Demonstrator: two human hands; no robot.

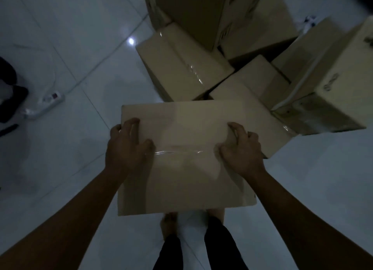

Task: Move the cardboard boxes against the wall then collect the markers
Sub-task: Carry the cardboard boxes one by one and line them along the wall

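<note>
A taped cardboard box (185, 174) is right in front of me, above my feet. My left hand (127, 146) grips it at its left side, with curled fingers on the top face. My right hand (240, 148) grips it on the right, fingers bent onto the top. Beyond it several more cardboard boxes are clustered: a low taped one (181, 67), a tall stack (201, 9) at the back, and a printed box (333, 84) at the right. No markers are in sight.
The floor is pale glossy tile (70, 37) in dim light. A white power strip (45, 104) with its cable lies at the left, next to dark objects (9, 92) at the left edge. My feet (169, 223) stand below the held box.
</note>
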